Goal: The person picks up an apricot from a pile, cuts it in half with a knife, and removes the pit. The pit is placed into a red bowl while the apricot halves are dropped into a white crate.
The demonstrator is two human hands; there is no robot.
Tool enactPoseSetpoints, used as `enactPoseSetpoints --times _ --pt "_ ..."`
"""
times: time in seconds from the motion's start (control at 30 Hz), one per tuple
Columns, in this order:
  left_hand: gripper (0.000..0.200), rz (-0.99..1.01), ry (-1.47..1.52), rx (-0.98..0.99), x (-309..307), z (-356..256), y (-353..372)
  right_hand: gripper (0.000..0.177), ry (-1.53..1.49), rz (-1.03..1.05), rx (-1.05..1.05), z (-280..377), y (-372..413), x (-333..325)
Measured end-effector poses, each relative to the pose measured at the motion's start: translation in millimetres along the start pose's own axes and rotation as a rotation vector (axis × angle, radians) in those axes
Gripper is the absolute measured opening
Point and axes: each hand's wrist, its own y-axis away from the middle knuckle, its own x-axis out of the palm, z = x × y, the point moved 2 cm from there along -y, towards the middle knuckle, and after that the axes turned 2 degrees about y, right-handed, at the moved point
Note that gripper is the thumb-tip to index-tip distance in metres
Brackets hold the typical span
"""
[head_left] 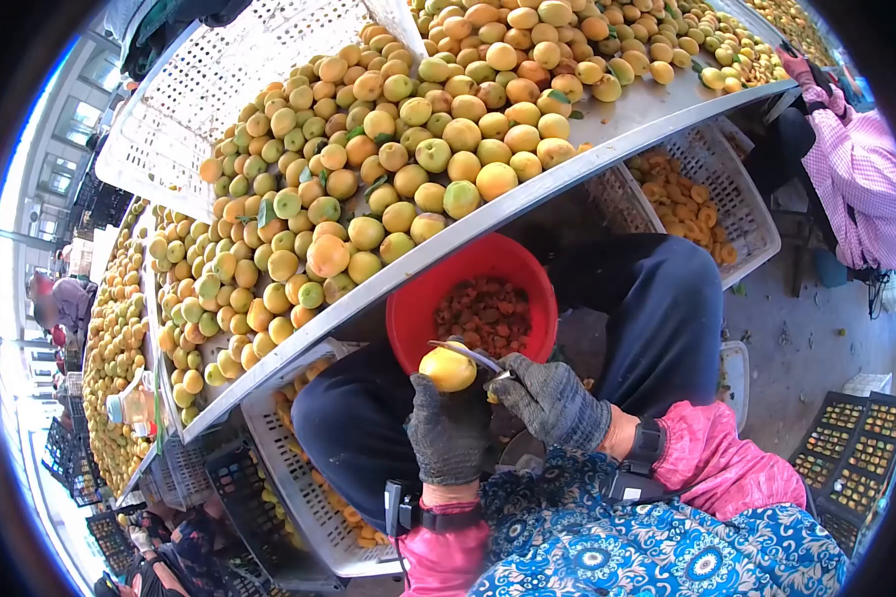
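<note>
At the far left, a long row of yellow fruit [114, 328] runs away into the distance, with a person [60, 298] beside it. Right of that, an empty white crate [179, 109] leans against the far edge of the metal desk [647, 104]. A big heap of yellow, orange and green apricots [368, 169] lies on the sloping desk top, reaching its near rim. Below the rim on the left, a white basket [299, 478] sits low by the person's knee and has some fruit in it.

In the near middle, the gloved left hand [448, 433] has its fingers [430, 398] wrapped around a single yellow apricot [448, 368]. It holds the fruit up just over the near edge of the red bowl [468, 289]. The bowl rests between the person's dark-trousered knees, under the desk rim, and has brownish pits in it. A thin knife [473, 356] lies with its blade across the top of the apricot, touching it. The gloved right hand [553, 398], just right of the fruit, is clenched on the knife's handle, which the glove mostly hides. A dark wristband [647, 443] sits on that arm next to a pink sleeve.

Further right, beneath the desk, a white crate [687, 199] holds orange halved fruit. At the far right are a co-worker's pink checked sleeve [856, 179] and, nearer, dark trays [856, 448] on the floor.
</note>
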Motion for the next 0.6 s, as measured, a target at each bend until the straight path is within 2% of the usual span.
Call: enactPoseSetpoints --times 0.1,0.23,0.43,0.53,0.6 --pt "0.071 0.018 0.071 -0.092 1.0 1.9 2.7 0.038 0.117 -0.012 -0.08 -0.1 4.6 -1.2" --pt "0.071 -0.004 -0.022 -0.021 9.3 7.6 6.5 0.041 0.14 -0.051 -0.122 10.0 6.2 -6.8" --pt "0.07 -0.012 0.069 -0.016 19.3 14.3 13.6 0.042 0.119 -0.065 -0.058 18.7 11.5 -8.1" --pt "0.067 0.034 -0.01 0.002 23.7 11.9 17.7 0.041 -0.006 -0.01 0.014 20.3 14.6 -7.9" --pt "0.065 0.063 -0.33 0.164 30.1 7.2 19.0 0.041 -0.022 0.011 -0.038 8.2 17.8 -4.4"
